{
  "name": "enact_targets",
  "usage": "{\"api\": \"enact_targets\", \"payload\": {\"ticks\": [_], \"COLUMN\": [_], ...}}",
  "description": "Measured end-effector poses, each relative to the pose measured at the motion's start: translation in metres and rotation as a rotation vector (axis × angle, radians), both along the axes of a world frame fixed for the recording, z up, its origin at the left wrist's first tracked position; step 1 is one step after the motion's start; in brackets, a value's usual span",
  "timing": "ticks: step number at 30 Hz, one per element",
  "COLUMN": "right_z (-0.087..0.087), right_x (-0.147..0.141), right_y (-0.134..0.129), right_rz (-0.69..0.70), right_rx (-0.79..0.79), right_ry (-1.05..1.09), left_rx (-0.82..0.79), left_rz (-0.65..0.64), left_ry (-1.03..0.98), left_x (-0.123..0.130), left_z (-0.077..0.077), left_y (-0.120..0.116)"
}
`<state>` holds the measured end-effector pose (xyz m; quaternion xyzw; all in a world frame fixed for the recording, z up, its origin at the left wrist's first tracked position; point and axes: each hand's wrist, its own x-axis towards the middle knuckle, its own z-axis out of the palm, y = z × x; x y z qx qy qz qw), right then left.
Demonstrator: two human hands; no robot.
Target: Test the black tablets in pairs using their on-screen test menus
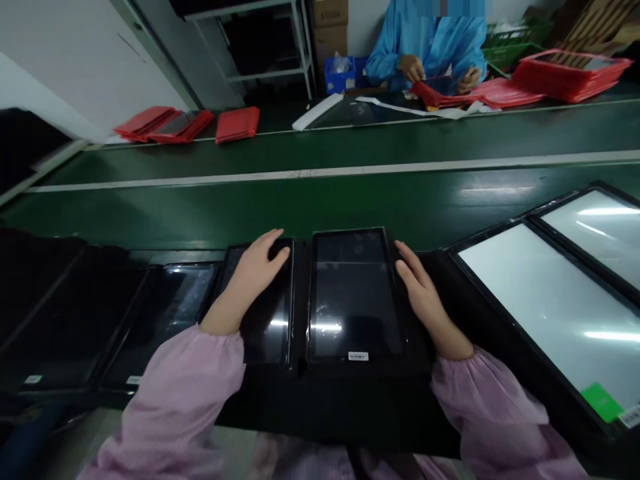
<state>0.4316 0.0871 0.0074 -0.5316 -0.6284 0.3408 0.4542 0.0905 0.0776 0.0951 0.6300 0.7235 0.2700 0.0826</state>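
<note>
In front of me lies a flat black display panel (pixel 356 293) with a small white label near its lower edge. My left hand (pixel 253 277) rests over another dark panel (pixel 267 333) just left of it, the thumb apart from the fingers. Close by the right edge of the middle panel is my right hand (pixel 423 290), fingers extended; whether it touches that edge I cannot tell. Neither hand grips anything that I can see.
More dark panels (pixel 177 307) lie to the left. At right are large panels with white faces (pixel 545 293), one with a green sticker (pixel 601 401). Beyond the green bench (pixel 350 200), a co-worker in blue (pixel 385 50) handles red sheets. Red stacks (pixel 237 125) lie along the far side.
</note>
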Motion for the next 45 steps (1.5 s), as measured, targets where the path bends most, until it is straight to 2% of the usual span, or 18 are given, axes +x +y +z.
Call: {"api": "enact_targets", "payload": {"ticks": [3, 6, 9, 11, 14, 17, 20, 24, 27, 31, 35, 37, 38, 41, 43, 45], "right_z": [-0.01, -0.016, -0.016, -0.014, -0.009, -0.002, 0.002, 0.005, 0.01, 0.018, 0.023, 0.027, 0.031, 0.048, 0.06, 0.069], "right_x": [0.013, 0.023, 0.028, 0.03, 0.033, 0.038, 0.037, 0.024, 0.017, 0.021, 0.033, 0.037, 0.038, 0.031, 0.021, 0.011], "right_y": [-0.014, -0.022, -0.022, -0.019, -0.016, -0.02, -0.036, -0.069, -0.083, -0.078, -0.078, -0.084, -0.088, -0.101, -0.108, -0.112], "right_rz": [-0.07, -0.115, -0.13, -0.118, -0.079, -0.025, 0.032, 0.103, 0.069, 0.037, 0.092, 0.123, 0.141, 0.265, 0.369, 0.454], "right_rx": [-0.065, -0.103, -0.115, -0.122, -0.138, -0.16, -0.202, -0.288, -0.307, -0.3, -0.304, -0.219, -0.127, 0.26, 0.474, 0.575], "right_ry": [0.064, 0.114, 0.141, 0.15, 0.148, 0.138, 0.143, 0.146, 0.132, 0.086, -0.065, -0.186, -0.251, -0.43, -0.499, -0.551], "left_rx": [0.063, 0.0, -0.097, -0.13, -0.145, -0.113, -0.086, -0.048, -0.036, -0.044, -0.073, -0.11, -0.145, -0.244, -0.232, -0.175], "left_rz": [0.251, 0.491, 0.588, 0.577, 0.543, 0.557, 0.557, 0.513, 0.483, 0.444, 0.347, 0.265, 0.215, 0.129, 0.174, 0.28], "left_ry": [-0.222, -0.411, -0.653, -0.758, -0.768, -0.694, -0.725, -0.895, -0.994, -1.073, -0.988, -0.842, -0.754, -0.52, -0.452, -0.487], "left_x": [-0.035, -0.075, -0.102, -0.109, -0.102, -0.084, -0.07, -0.064, -0.061, -0.054, -0.061, -0.068, -0.071, -0.073, -0.068, -0.06], "left_z": [-0.004, -0.023, -0.048, -0.06, -0.065, -0.057, -0.048, -0.041, -0.038, -0.041, -0.05, -0.052, -0.052, -0.048, -0.045, -0.043], "left_y": [-0.05, -0.108, -0.149, -0.161, -0.159, -0.148, -0.14, -0.136, -0.138, -0.147, -0.163, -0.171, -0.174, -0.172, -0.163, -0.152]}}
